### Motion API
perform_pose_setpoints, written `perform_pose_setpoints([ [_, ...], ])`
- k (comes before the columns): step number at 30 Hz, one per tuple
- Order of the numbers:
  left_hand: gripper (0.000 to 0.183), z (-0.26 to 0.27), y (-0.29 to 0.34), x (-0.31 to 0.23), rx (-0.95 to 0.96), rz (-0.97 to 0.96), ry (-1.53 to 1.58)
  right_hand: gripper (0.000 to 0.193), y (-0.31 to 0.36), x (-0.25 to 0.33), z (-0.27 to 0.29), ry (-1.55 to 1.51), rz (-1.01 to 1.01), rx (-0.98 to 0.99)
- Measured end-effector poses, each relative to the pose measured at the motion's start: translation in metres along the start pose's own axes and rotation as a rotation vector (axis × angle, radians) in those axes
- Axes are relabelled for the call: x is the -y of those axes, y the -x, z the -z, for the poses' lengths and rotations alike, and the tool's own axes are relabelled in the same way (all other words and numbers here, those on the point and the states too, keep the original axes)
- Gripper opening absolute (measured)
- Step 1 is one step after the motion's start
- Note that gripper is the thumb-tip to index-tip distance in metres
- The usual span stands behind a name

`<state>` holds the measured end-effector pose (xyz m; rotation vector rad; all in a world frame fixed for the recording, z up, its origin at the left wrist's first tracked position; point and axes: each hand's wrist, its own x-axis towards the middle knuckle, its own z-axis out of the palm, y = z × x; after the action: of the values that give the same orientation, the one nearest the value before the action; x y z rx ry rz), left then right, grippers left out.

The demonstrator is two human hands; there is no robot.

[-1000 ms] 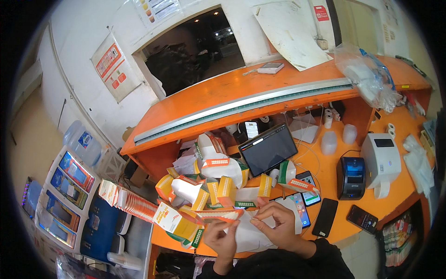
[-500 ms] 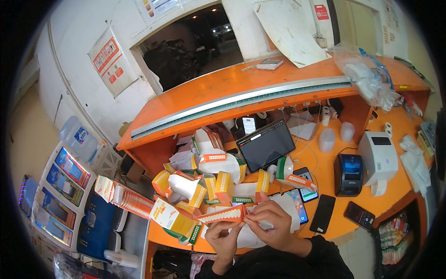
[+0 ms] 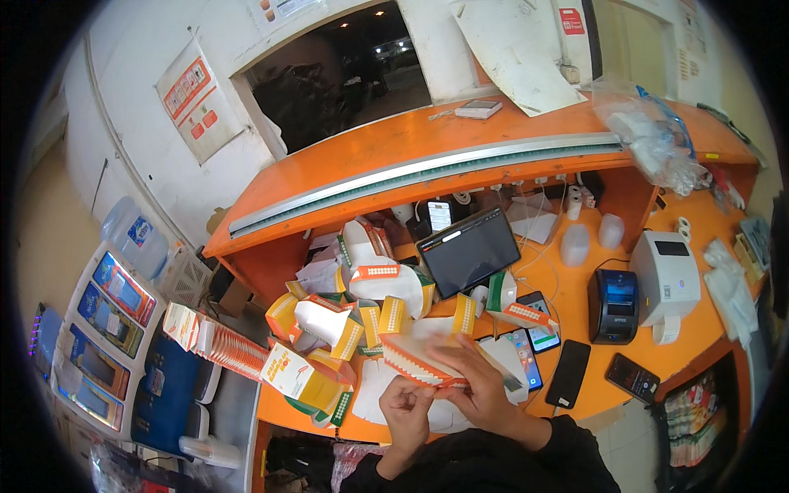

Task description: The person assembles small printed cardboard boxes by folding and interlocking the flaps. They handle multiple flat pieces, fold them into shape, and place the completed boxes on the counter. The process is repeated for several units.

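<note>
Low in the middle, both hands hold a paper carton (image 3: 411, 359), orange and white with a row of pale scalloped shapes along its side. My left hand (image 3: 405, 411) pinches its lower edge between thumb and fingertips. My right hand (image 3: 486, 388) grips its right end, its fingers partly blurred over the panel. Just beyond lie several opened cartons (image 3: 327, 319) in yellow, green, orange and white, heaped together. Left of my hands, a yellow-and-white carton (image 3: 289, 372) sits at the end of a long row of flat, stacked cartons (image 3: 220, 343).
Behind the heap a black tablet (image 3: 470, 253) leans under the orange shelf (image 3: 394, 172). Right of my hands lie a lit phone (image 3: 523, 358) and dark phones (image 3: 569, 374). Farther right stand a black printer (image 3: 614, 306) and a white label printer (image 3: 667, 275).
The carton between my hands has turned and tipped up, showing more of its broad side. My right hand has shifted over its panel, and my left hand has moved slightly right.
</note>
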<state>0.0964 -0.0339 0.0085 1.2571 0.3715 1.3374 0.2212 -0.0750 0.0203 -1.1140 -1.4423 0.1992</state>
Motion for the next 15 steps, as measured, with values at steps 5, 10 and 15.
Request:
perform_pose_setpoints([
  [5, 0.025, -0.004, 0.009, -0.007, 0.107, 0.115, -0.105, 0.021, 0.0, -0.011, 0.002, -0.007, -0.029, -0.261],
  [10, 0.041, 0.008, 0.001, -0.008, 0.011, -0.36, -0.65, 0.019, 0.0, -0.021, 0.026, -0.207, -0.177, -0.609],
  [15, 0.027, 0.029, -0.003, 0.006, 0.253, 0.254, -0.669, 0.044, -0.015, -0.017, 0.027, -0.278, -0.221, -0.443],
])
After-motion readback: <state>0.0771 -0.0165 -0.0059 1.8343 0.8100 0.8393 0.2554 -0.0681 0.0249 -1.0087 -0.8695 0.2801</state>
